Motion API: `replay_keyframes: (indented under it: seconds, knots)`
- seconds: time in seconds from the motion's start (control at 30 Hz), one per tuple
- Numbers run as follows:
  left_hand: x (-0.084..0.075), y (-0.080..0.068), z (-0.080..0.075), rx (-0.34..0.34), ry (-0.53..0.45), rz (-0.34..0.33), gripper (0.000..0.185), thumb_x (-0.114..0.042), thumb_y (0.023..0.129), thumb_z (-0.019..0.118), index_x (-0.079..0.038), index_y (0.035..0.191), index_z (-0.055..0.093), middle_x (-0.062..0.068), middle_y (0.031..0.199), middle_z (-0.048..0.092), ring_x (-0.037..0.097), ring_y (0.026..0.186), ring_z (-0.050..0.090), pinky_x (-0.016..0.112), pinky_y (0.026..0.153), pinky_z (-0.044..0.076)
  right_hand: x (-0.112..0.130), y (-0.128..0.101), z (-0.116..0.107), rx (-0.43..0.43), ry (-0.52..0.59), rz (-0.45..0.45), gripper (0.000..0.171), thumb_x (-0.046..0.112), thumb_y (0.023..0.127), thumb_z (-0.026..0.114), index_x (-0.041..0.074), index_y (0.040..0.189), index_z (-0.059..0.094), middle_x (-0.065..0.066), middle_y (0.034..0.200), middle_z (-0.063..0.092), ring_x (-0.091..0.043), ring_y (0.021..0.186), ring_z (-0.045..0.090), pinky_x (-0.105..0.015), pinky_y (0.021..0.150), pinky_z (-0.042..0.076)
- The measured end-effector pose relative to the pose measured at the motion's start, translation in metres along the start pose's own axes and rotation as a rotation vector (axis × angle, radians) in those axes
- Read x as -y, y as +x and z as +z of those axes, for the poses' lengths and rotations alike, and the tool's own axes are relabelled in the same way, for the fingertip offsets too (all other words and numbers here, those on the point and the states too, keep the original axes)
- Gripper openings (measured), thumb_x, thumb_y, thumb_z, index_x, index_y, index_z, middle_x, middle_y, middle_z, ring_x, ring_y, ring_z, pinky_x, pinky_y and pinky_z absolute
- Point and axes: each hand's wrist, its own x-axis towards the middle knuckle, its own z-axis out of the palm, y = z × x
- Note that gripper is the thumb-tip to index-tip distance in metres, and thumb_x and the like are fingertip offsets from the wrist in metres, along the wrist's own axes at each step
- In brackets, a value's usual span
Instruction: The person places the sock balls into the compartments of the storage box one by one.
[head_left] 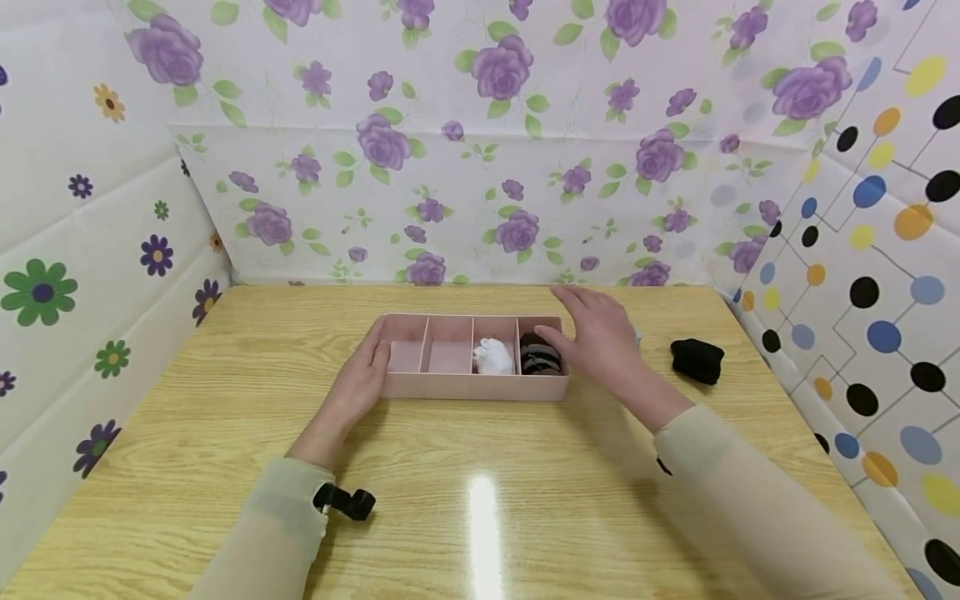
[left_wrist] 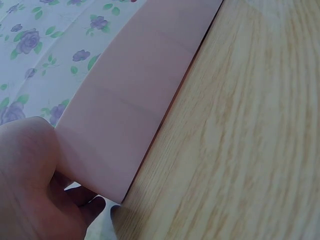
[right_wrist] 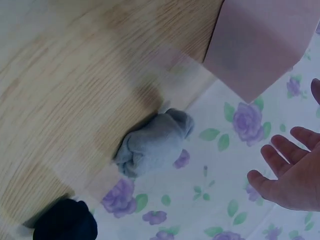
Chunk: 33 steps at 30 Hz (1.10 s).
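Note:
A pink box (head_left: 474, 387) with several compartments in a row sits on the table. My left hand (head_left: 360, 375) grips its left end, the thumb at the rim and the fingers curled behind the end wall, as the left wrist view shows (left_wrist: 30, 180). A white rolled cloth bundle (head_left: 493, 357) lies in the third compartment from the left. Dark rolled cloth with grey stripes (head_left: 541, 357) fills the rightmost one. Over the box's right end hovers my right hand (head_left: 600, 337), fingers spread and holding nothing; the right wrist view shows it apart from the box.
Right of the box lies a grey rolled cloth (right_wrist: 155, 142), mostly hidden behind my right hand in the head view. A black rolled cloth (head_left: 697, 360) lies farther right on the wooden table (head_left: 420, 492). Flower-printed sheeting (head_left: 450, 192) rises behind the table, with patterned sheets at both sides.

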Motion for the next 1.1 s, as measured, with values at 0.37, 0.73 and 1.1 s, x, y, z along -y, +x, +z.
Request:
replay_keyframes:
  seconds: [0.37,0.73,1.1]
  knots:
    - [0.000,0.000,-0.001,0.001,-0.002,0.006,0.063,-0.033,0.122,0.025,-0.009,0.179,0.010,0.017,0.183,0.015,0.039,0.168,0.015,0.055,0.137,0.013,-0.029,-0.007,-0.010,0.037,-0.035,0.078,0.077,0.049,0.111,0.067,0.010,0.171,0.040,-0.019,0.172,0.043,-0.047,0.154,0.043,-0.068,0.126,0.035]
    - [-0.002,-0.002,0.000,0.005,-0.005,0.011,0.063,-0.032,0.122,0.025,-0.010,0.179,0.009,0.018,0.183,0.014,0.040,0.168,0.014,0.055,0.137,0.012,-0.059,-0.014,-0.005,0.090,-0.027,0.111,0.081,0.047,0.110,0.068,0.009,0.174,0.035,-0.024,0.173,0.038,-0.050,0.155,0.039,-0.070,0.125,0.033]
    - [0.001,0.000,0.000,0.002,-0.003,0.010,0.063,-0.033,0.122,0.023,-0.010,0.179,0.008,0.018,0.183,0.014,0.040,0.168,0.015,0.055,0.137,0.013,-0.083,-0.019,0.000,0.191,0.036,0.148,0.090,0.047,0.109,0.071,0.004,0.175,0.026,-0.029,0.175,0.030,-0.056,0.156,0.032,-0.075,0.125,0.029]
